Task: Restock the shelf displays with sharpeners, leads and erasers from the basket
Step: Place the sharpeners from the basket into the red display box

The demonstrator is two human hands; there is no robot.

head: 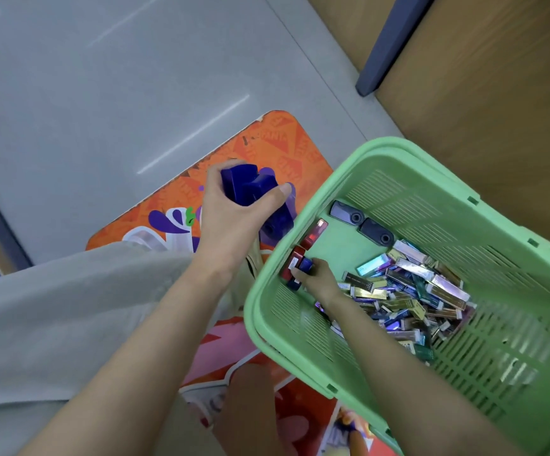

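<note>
A light green plastic basket (408, 153) stands on the floor at the right. Inside lies a heap of small lead and eraser boxes (408, 291), two dark grey sharpeners (360, 223) and some red and blue sharpeners (314, 232) along its near wall. My left hand (231, 222) is just left of the basket and grips several dark blue sharpeners (250, 189). My right hand (316, 281) reaches into the basket and pinches a small blue sharpener (306, 264) beside a red one (295, 263).
An orange printed floor sticker (280, 143) lies under my left hand on the grey tiled floor (102, 93). A wooden shelf base (497, 93) with a dark post (385, 47) rises at the upper right. My grey trouser leg (53, 307) fills the lower left.
</note>
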